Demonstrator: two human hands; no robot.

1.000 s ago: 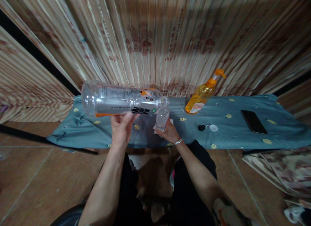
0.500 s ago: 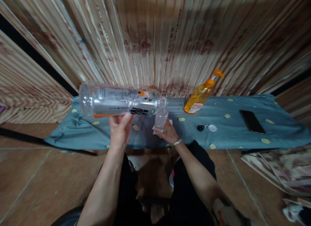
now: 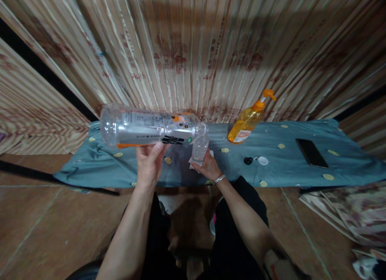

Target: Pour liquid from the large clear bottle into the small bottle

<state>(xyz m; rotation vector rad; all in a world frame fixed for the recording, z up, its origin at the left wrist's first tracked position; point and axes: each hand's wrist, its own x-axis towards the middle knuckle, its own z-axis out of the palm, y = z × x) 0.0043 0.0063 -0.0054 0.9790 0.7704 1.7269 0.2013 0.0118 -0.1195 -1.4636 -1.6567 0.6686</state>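
Observation:
My left hand (image 3: 150, 163) is wrapped around the underside of a large clear plastic bottle (image 3: 147, 127) with an orange-edged silver label. The bottle lies nearly level in the air, its mouth pointing right. That mouth meets the top of a small clear bottle (image 3: 199, 148), which stands almost upright with a slight tilt. My right hand (image 3: 209, 166) grips the small bottle near its base. Whether liquid is flowing between the two cannot be made out. Beneath the small bottle is a piece of white tissue (image 3: 193, 166).
On the blue-green cloth (image 3: 280, 167) stands an orange pump bottle (image 3: 243, 125), partly filled. Right of my hands lie a small black cap (image 3: 248, 160) and a white cap (image 3: 263, 160). Farther right is a dark phone (image 3: 311, 152). A pleated curtain (image 3: 187, 55) hangs behind.
Both hands hold the same two bottles in nearly the same pose. The whole view has shifted slightly, so things sit a little lower in the picture.

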